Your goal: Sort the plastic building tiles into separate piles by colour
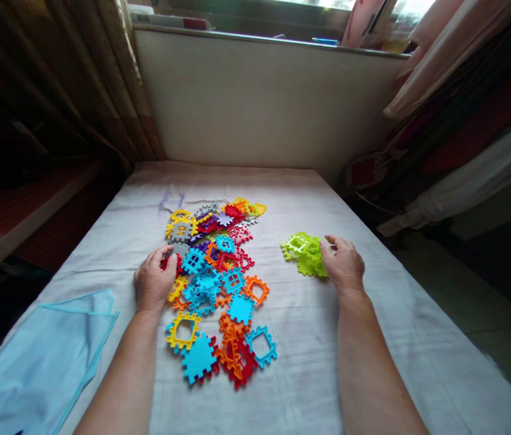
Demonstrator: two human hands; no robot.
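A pile of toothed plastic building tiles [208, 281] in blue, red, orange, yellow, grey and purple lies on the sheet. Some tiles are solid, others have window-like cut-outs. My left hand [153, 278] is at the pile's left edge, fingers and thumb closed around a red tile [176, 264] that they partly cover. Several lime-green tiles [305, 251] lie together in a separate small heap to the right. My right hand [343, 263] rests against that heap's right side, thumb and fingers apart, the thumb touching the green tiles.
The tiles lie on a bed-like surface with a pale sheet [278, 350]. A folded light-blue cloth [51, 350] lies at the front left. Behind stands a pale wall [260, 103] below a window sill. Curtains [96, 72] hang left, hanging fabrics [455, 78] right.
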